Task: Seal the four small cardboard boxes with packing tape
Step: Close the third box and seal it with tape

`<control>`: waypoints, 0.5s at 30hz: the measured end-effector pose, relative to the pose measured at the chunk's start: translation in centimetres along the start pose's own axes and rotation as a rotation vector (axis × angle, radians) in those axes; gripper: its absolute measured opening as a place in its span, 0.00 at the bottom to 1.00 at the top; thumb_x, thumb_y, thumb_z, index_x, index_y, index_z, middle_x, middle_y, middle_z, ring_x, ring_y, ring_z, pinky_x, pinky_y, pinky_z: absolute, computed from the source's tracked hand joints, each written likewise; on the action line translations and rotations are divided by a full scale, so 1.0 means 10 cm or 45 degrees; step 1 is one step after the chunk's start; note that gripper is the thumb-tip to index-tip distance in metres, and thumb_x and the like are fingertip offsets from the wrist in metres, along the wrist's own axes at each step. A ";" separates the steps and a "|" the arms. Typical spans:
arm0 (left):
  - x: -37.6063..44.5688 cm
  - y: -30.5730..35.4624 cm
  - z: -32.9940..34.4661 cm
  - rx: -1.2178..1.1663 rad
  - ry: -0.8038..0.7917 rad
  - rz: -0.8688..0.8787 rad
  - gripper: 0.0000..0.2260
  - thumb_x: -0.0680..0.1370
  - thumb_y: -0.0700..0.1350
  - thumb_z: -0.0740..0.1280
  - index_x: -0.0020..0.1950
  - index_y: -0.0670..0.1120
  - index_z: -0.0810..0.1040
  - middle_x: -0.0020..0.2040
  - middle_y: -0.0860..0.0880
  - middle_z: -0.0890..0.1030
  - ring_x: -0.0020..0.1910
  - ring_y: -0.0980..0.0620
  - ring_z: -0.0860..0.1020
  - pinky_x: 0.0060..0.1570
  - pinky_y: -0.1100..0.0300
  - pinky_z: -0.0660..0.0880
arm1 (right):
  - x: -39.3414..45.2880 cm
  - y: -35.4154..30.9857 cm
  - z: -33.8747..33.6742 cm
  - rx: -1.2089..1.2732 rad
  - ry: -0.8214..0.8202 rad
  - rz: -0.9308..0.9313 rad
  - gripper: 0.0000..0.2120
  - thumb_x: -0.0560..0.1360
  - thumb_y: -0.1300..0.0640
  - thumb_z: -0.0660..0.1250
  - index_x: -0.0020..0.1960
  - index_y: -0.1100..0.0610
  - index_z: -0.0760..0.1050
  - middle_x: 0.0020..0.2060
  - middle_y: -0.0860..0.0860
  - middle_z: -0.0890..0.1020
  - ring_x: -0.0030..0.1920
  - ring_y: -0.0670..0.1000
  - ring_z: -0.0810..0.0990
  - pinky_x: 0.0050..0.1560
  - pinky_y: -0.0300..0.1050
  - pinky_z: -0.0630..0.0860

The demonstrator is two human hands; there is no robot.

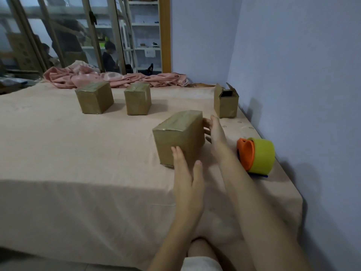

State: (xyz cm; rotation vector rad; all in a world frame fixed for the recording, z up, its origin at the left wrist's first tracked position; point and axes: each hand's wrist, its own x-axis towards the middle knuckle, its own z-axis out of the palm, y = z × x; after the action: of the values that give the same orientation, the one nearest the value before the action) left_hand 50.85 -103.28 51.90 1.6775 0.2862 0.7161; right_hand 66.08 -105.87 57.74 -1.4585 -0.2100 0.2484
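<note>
While my left hand (186, 178) lays straight fingers against its near face and my right hand (214, 130) spreads relaxed fingers on its right side, the taped box (178, 136) sits at frame centre on the bed (78, 153), long axis running toward the upper right. I read no writing anywhere (the tape dispenser (256, 156) lies right of it; the open box (225, 101) stands upper right).
</note>
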 end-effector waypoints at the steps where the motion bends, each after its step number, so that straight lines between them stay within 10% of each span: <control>1: 0.09 0.01 -0.07 -0.052 0.017 -0.012 0.30 0.78 0.56 0.55 0.77 0.57 0.46 0.77 0.60 0.49 0.73 0.67 0.50 0.72 0.62 0.52 | -0.08 -0.02 -0.03 0.014 0.043 -0.061 0.19 0.81 0.48 0.47 0.58 0.52 0.74 0.52 0.45 0.78 0.53 0.44 0.74 0.44 0.36 0.68; 5: 0.56 0.10 -0.33 -0.286 0.133 0.054 0.16 0.80 0.44 0.59 0.68 0.47 0.67 0.59 0.55 0.75 0.56 0.68 0.73 0.54 0.72 0.70 | -0.57 0.07 -0.11 0.008 0.192 -0.473 0.20 0.77 0.50 0.54 0.66 0.53 0.71 0.59 0.42 0.75 0.61 0.40 0.71 0.58 0.33 0.68; 11: 1.27 0.25 -0.33 -0.579 -0.077 -0.276 0.12 0.76 0.49 0.59 0.44 0.45 0.80 0.41 0.49 0.79 0.41 0.51 0.77 0.43 0.59 0.74 | -1.35 0.52 -0.03 -0.717 0.313 -0.989 0.27 0.76 0.50 0.53 0.74 0.54 0.59 0.73 0.46 0.61 0.74 0.44 0.56 0.70 0.33 0.53; 15: 1.44 0.27 -0.11 -0.578 -0.344 -0.370 0.13 0.78 0.51 0.60 0.51 0.44 0.78 0.43 0.47 0.80 0.40 0.52 0.79 0.39 0.62 0.75 | -1.50 0.79 0.07 -1.197 0.395 -1.087 0.27 0.76 0.52 0.52 0.74 0.55 0.60 0.74 0.50 0.60 0.75 0.53 0.55 0.70 0.51 0.58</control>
State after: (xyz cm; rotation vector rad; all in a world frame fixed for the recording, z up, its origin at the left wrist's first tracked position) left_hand 60.83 -95.07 58.83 1.2458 0.1550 0.3014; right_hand 51.19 -108.85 50.06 -2.1379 -0.7316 -0.8782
